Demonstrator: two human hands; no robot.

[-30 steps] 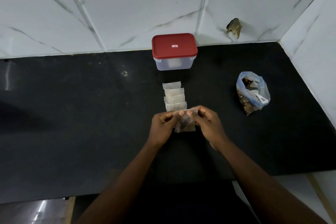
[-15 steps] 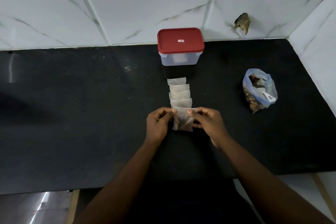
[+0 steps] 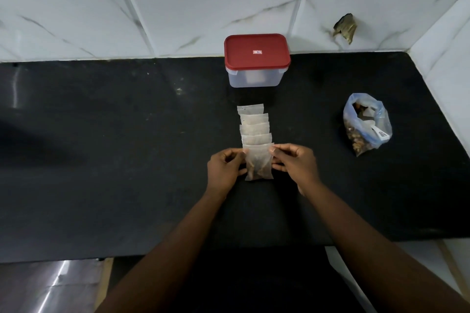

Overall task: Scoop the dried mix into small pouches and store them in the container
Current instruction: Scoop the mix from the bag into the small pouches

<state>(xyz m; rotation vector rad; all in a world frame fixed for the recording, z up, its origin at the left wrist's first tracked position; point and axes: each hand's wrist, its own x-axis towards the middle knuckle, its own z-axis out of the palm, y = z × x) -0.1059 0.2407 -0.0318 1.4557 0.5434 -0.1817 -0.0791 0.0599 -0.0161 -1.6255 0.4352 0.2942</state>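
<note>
Two hands: left hand (image 3: 223, 170) and right hand (image 3: 296, 164) each pinch a top corner of filled pouch (image 3: 259, 165), near centre of bench (image 3: 101, 147).
Row: four pouches (image 3: 254, 126) overlapping, just beyond it.
Container (image 3: 256, 61): far, red lid on.
Mix bag (image 3: 366, 123): right, open.

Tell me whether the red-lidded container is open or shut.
Shut: the red lid sits flat and square on the container, covering its whole top.
</note>
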